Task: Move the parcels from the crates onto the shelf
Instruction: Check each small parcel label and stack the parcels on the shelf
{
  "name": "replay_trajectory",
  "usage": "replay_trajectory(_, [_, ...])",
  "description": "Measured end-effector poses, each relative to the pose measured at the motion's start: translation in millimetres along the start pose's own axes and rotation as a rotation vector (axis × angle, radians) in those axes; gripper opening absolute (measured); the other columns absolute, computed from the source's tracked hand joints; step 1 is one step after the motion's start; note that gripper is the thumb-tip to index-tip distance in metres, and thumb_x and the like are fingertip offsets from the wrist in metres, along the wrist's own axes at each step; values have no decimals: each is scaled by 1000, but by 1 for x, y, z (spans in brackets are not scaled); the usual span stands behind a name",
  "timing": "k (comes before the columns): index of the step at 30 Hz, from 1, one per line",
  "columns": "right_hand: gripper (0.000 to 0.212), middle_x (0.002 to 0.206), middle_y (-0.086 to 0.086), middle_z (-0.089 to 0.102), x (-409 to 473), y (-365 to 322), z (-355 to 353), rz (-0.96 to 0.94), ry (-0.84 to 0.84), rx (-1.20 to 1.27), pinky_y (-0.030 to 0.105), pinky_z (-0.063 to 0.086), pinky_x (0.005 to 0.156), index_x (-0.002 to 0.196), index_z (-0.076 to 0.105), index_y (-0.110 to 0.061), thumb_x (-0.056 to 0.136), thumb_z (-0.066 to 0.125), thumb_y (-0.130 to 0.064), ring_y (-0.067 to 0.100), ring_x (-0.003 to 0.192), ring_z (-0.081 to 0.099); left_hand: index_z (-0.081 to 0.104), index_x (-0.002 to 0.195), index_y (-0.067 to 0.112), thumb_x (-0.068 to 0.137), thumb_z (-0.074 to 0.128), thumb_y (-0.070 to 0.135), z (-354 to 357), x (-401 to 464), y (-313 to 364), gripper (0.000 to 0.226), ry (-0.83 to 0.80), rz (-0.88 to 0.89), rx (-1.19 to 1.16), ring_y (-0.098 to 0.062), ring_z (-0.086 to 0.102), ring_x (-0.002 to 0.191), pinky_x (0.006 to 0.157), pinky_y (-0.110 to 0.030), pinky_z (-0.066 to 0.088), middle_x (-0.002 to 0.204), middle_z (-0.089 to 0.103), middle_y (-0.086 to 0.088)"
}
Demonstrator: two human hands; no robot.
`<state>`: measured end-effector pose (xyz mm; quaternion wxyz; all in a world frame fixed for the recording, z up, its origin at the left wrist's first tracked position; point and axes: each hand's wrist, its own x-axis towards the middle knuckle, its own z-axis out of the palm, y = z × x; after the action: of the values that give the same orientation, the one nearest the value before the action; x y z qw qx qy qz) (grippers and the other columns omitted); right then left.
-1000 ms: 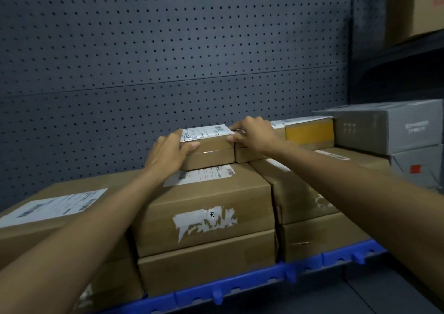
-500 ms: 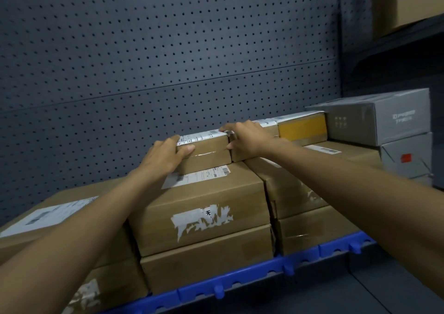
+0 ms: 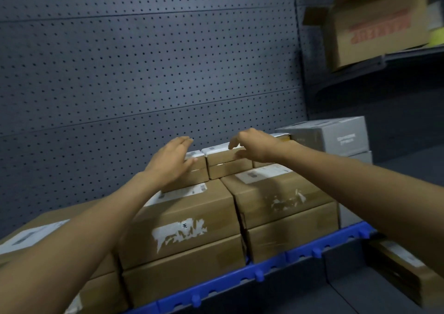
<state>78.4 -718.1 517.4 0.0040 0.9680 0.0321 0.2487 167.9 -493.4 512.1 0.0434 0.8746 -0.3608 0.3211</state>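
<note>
A small brown parcel (image 3: 198, 173) with a white label sits on top of a larger brown box (image 3: 189, 215) on the shelf (image 3: 264, 269), tight against a second small parcel (image 3: 228, 162) to its right. My left hand (image 3: 169, 162) hovers at the small parcel's left side, fingers straight, holding nothing. My right hand (image 3: 254, 145) is lifted over the second small parcel with fingers loosely spread, also holding nothing.
Stacked brown boxes (image 3: 286, 208) fill the blue-edged shelf; grey boxes (image 3: 336, 136) stand at the right. A pegboard wall (image 3: 144, 73) backs the shelf. An open cardboard box (image 3: 377, 23) sits on a higher shelf at upper right. Another parcel (image 3: 406, 265) lies low right.
Both hands have let go of the small parcel and lifted off it; it now rests against the neighbouring small parcel. The view has shifted, showing more to the right.
</note>
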Motion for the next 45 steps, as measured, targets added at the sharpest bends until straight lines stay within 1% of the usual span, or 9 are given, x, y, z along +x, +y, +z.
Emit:
replay_trajectory(5, [40, 127, 7, 62, -52, 25, -26, 59, -29, -69, 43, 49, 95, 128, 59, -15, 92, 65, -31, 26, 114, 58, 35, 148, 18, 98, 52, 34, -9, 5, 60, 56, 33, 112, -43, -24, 43, 132, 102, -42, 43, 151, 38, -1])
replay_trajectory(11, [36, 123, 6, 64, -125, 58, -52, 126, -29, -142, 36, 48, 88, 124, 61, -14, 92, 64, -30, 25, 110, 58, 45, 141, 18, 96, 55, 34, -3, 8, 138, 49, 48, 244, -88, -26, 51, 123, 94, -39, 45, 140, 51, -4])
replay_trajectory(16, [39, 125, 4, 61, -191, 94, -62, 235, -83, -134, 35, 49, 90, 125, 59, -16, 91, 64, -35, 23, 112, 58, 48, 139, 19, 95, 55, 36, 10, 4, 205, 48, 15, 339, -191, -26, 49, 125, 100, -40, 44, 139, 52, -6])
replay_trajectory(23, [38, 126, 4, 62, -284, 143, -53, 414, -171, -129, 40, 50, 92, 125, 60, -18, 91, 64, -34, 24, 112, 58, 52, 135, 17, 94, 58, 31, 43, -8, 309, 44, -13, 522, -303, -24, 54, 120, 97, -35, 45, 133, 57, -5])
replay_trajectory(30, [31, 116, 5, 64, -374, 185, -16, 551, -282, -122, 43, 51, 88, 116, 62, -17, 88, 67, -31, 25, 108, 60, 49, 138, 17, 96, 55, 34, 94, -33, 403, 45, -150, 638, -376, -27, 53, 121, 94, -41, 47, 136, 54, -5])
replay_trajectory(34, [39, 123, 4, 63, -416, 201, 17, 613, -338, -78, 39, 48, 93, 126, 60, -17, 91, 65, -32, 25, 115, 57, 49, 138, 19, 96, 54, 34, 128, -53, 443, 45, -227, 691, -419, -25, 51, 123, 95, -42, 46, 137, 53, -3])
replay_trajectory(38, [43, 129, 5, 60, -456, 219, 66, 698, -413, 4, 38, 47, 95, 131, 56, -18, 91, 64, -33, 25, 118, 55, 50, 137, 21, 96, 55, 35, 172, -82, 487, 44, -340, 743, -442, -26, 56, 117, 86, -43, 51, 132, 56, -2])
replay_trajectory(42, [41, 127, 7, 60, -494, 231, 118, 788, -484, 91, 41, 48, 95, 127, 58, -20, 89, 66, -36, 28, 116, 56, 47, 140, 21, 96, 56, 36, 218, -112, 517, 48, -462, 777, -442, -25, 54, 121, 90, -42, 51, 139, 52, -2])
replay_trajectory(45, [35, 118, 8, 65, -519, 234, 156, 826, -557, 133, 42, 51, 88, 121, 61, -17, 90, 66, -31, 29, 108, 60, 46, 140, 22, 96, 57, 37, 255, -132, 532, 49, -555, 791, -443, -25, 54, 120, 92, -43, 50, 137, 54, -2])
